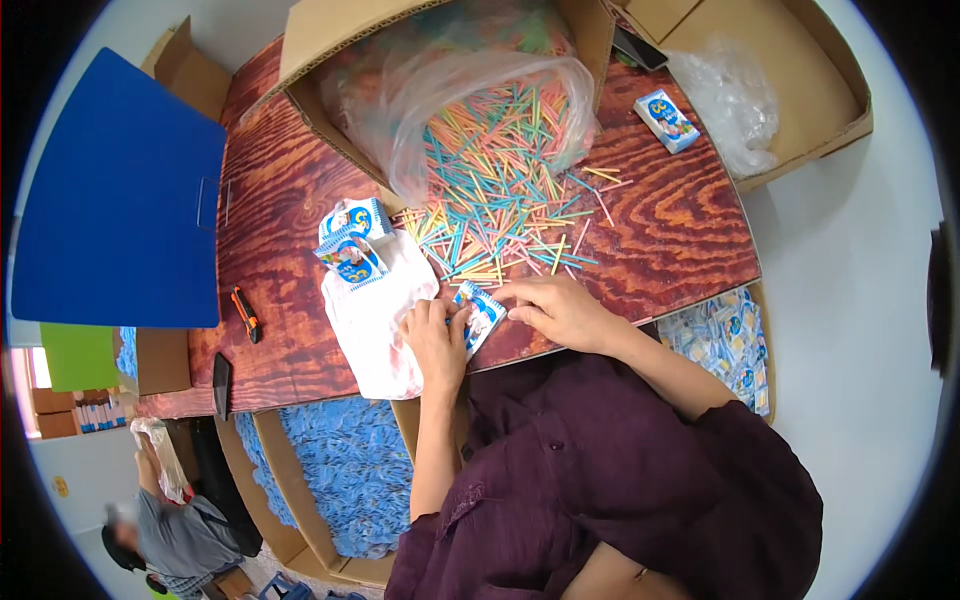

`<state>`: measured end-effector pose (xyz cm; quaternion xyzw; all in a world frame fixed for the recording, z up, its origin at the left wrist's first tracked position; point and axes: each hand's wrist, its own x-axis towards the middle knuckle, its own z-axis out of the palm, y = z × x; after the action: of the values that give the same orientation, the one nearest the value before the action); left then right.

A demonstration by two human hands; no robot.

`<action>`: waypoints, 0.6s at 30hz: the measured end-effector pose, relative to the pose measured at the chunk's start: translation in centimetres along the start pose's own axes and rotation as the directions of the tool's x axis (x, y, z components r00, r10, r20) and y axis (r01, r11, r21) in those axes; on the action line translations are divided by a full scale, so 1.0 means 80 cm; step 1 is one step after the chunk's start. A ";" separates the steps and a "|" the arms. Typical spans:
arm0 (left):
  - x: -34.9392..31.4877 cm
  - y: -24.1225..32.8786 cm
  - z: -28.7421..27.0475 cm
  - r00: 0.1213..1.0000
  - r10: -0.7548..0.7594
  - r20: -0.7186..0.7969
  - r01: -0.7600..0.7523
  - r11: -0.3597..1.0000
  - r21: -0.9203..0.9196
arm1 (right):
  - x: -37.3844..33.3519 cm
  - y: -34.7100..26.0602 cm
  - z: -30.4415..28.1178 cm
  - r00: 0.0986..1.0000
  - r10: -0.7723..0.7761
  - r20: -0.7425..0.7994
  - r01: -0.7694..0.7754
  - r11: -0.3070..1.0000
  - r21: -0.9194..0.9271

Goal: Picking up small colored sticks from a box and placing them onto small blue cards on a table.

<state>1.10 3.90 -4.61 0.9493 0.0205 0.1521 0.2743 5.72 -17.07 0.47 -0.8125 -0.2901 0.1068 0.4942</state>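
A small white and blue printed packet (482, 318) lies at the table's near edge, between my two hands. My left hand (436, 338) is closed on its left side, thumb and fingertips pressed against it. On the other side, my right hand (568, 308) curls thumb and forefinger at the packet's right edge; its other fingers are partly hidden. Just beyond is a heap of thin pastel sticks (500, 190), yellow, pink and teal, spilling from a clear plastic bag (400, 125). Left of my hands a white cloth (375, 335) bears two similar packets (354, 258).
The bag sits in a tipped cardboard box (300, 95). An orange cutter knife (246, 314) and a black phone-like object (221, 384) lie left. Another packet (667, 122) lies far right. Below the table are boxes of blue wrappers (345, 470) and packets (718, 340). A person (180, 530) works lower left.
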 end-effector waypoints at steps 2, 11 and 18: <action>-0.003 -0.006 0.000 1.000 0.006 0.021 -0.007 0.998 0.058 | 0.003 -0.004 0.004 1.000 0.012 0.009 -0.012 1.000 0.028; -0.010 0.045 -0.032 0.889 0.316 -0.332 -0.293 0.949 0.119 | 0.038 -0.004 0.032 0.996 0.045 0.071 -0.053 0.992 0.113; -0.028 0.052 -0.032 0.984 -0.141 -0.109 0.086 0.912 -0.400 | 0.023 -0.014 0.017 0.997 -0.007 -0.071 0.021 0.979 0.203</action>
<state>-2.02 1.40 -0.99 0.8594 0.0634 0.2009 0.4658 6.15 -14.65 0.96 -0.7590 -0.2659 0.1040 0.5852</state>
